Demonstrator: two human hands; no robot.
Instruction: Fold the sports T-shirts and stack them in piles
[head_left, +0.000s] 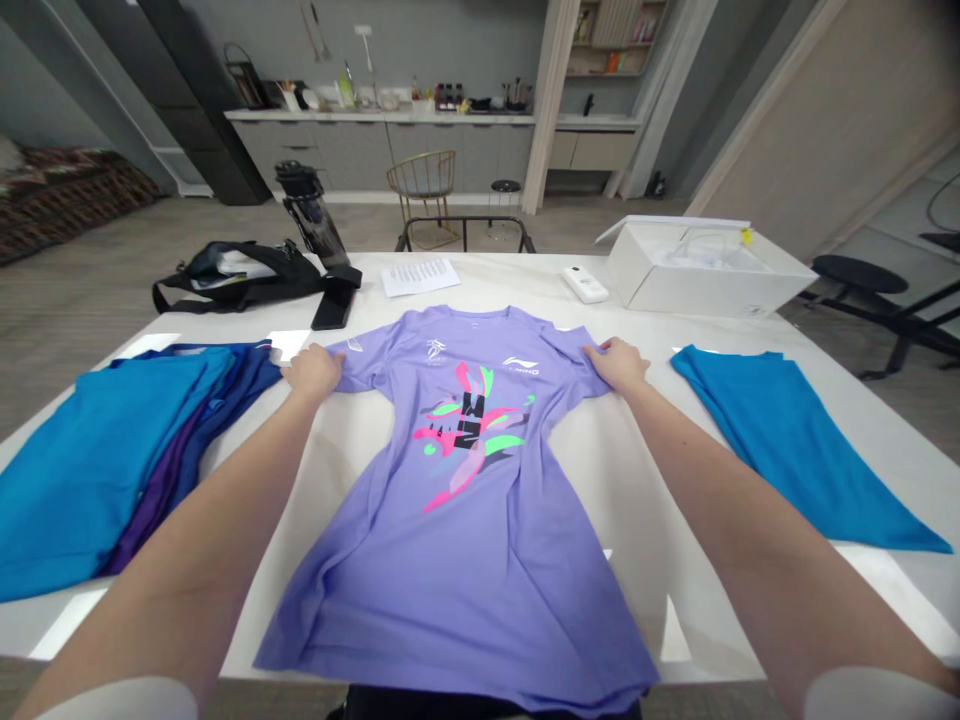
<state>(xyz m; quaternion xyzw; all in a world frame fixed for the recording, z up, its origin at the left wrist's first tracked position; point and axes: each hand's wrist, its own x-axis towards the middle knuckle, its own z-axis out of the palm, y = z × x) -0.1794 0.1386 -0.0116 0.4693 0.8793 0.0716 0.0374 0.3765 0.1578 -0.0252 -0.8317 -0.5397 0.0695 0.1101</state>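
Observation:
A lavender T-shirt with a bright pink, green and black print lies spread face up on the white table, its hem hanging near the front edge. My left hand grips the end of the sleeve on the left. The opposite sleeve is pinched in my right hand, thumb on top. Some creases run down the shirt's body. Beside my left forearm is a stack of folded blue, navy and purple clothes. To the right of my right forearm lies a folded blue garment.
Along the far side are a black bag, a dark bottle, a phone, a printed sheet, a small white device and an open white box. Behind stand a gold-framed chair and a kitchen counter.

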